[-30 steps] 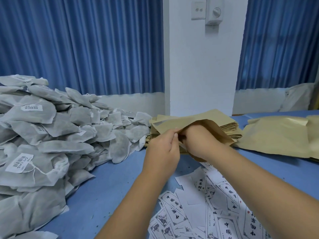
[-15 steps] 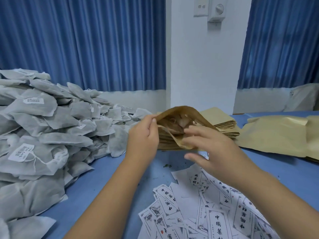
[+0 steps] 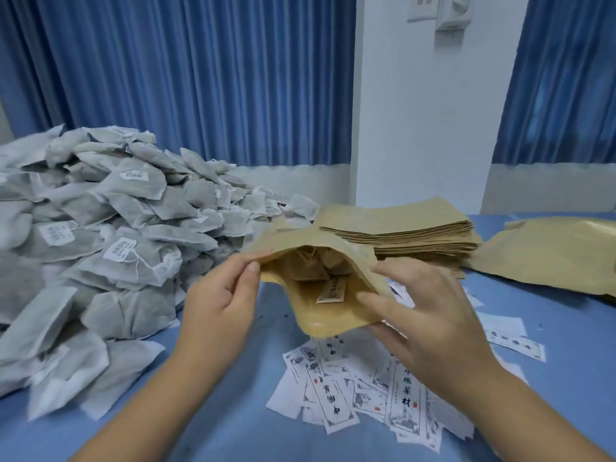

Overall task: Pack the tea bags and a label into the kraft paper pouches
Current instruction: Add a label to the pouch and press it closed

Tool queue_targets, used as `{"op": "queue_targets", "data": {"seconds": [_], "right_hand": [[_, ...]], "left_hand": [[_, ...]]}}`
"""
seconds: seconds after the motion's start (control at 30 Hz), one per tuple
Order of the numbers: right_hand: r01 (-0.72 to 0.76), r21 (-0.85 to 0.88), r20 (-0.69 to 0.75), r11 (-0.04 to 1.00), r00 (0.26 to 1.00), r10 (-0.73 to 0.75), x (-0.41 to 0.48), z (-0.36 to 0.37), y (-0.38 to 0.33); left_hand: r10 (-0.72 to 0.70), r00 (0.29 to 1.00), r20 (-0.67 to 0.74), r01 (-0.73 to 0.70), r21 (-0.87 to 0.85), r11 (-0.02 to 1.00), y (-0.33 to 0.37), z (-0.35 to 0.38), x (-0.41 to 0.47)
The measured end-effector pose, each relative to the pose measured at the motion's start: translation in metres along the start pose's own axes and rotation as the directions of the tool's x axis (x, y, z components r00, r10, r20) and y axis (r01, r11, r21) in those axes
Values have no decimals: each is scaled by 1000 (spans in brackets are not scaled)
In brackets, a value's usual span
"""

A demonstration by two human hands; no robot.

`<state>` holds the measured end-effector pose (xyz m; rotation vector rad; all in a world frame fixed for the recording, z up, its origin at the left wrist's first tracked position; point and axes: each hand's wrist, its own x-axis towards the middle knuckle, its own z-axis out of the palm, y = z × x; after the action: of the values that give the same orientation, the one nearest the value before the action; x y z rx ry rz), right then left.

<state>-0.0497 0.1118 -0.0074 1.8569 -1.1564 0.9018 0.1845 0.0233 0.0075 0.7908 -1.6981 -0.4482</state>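
Pouch (image 3: 333, 320) nearer now, contents (image 3: 316, 261) shadowed

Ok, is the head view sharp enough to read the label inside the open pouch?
Head view: slightly soft; the small printed label inside the open brown kraft paper pouch sits in shade, print unreadable; wide angle bows the blue pleated curtains.
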Motion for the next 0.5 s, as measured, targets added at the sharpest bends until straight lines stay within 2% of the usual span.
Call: {"op": "queue_targets", "data": {"seconds": [0.13,0.2,0.27,0.3,0.33,0.4,0.5], "right_hand": [[62,53,63,997,996,-66,-7,-2,-10],[46,87,155,995,986,-60,-12,-2,-15],[21,121,243,992,969,-50,-15,-1,-21],[33,134,249,990,966,-66,-16,0,-23],[62,134,232,989,968,-92,-18,0,-26],[104,134,179,985,976,-127,-18,0,-30],[90,116,155,989,982,-108,-18,0,-36]], "left_hand": [[-62,996,59,56,93,994,-5,-27,-28],[-101,988,118,74,212,975,-6,-36,-40],[-94,974,206,-9,449,893,-1,-41,-45],[-85,964,251,-72,559,826,6,-42,-46],[-43,947,319,-167,600,783,7,-43,-47],[34,880,474,-333,564,755,13,-41,-44],[46,794,606,-385,442,810,16,-28,-41]]}}
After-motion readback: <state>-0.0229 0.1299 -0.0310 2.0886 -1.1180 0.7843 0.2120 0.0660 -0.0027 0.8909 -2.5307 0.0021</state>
